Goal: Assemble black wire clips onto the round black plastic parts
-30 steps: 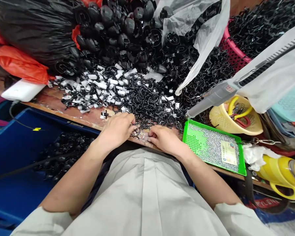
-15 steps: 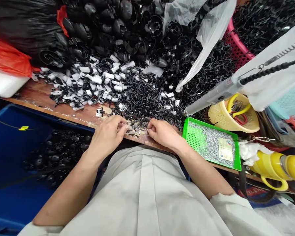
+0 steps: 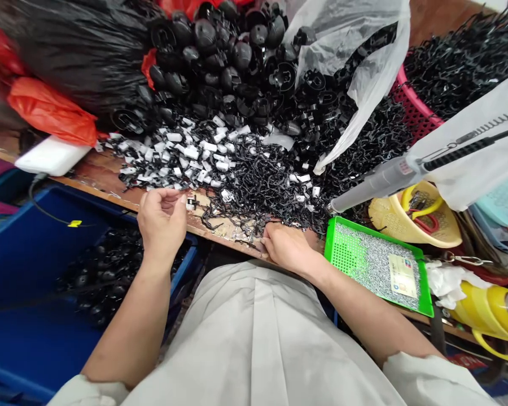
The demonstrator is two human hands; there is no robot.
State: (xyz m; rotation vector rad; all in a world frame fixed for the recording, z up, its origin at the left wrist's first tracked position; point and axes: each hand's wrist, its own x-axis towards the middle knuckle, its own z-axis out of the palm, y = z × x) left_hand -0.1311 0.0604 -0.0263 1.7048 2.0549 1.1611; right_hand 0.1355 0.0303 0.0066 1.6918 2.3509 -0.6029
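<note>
My left hand [image 3: 163, 217] is raised over the bench's front edge, left of a small white-and-black part [image 3: 191, 203]. Its thumb and fingers are curled towards each other, and what they hold, if anything, is too small to make out. My right hand [image 3: 285, 243] rests at the bench edge with fingers curled down, beside small metal bits and thin black clips [image 3: 254, 186]. Whether it pinches something is hidden. Behind the hands lie a heap of white-and-black parts [image 3: 190, 152] and a pile of round black housings [image 3: 232, 56].
A green tray [image 3: 347, 258] of small metal pieces with a card stands right. A grey electric screwdriver [image 3: 372, 183] hangs above it, near a cream basket [image 3: 449, 228]. The blue bin [image 3: 25, 254] holds black parts at left. A white box [image 3: 53, 158] sits on the bench.
My left hand has moved left and up, away from my right hand, which stays at the bench edge. The view has shifted, showing more of the bench's left side.
</note>
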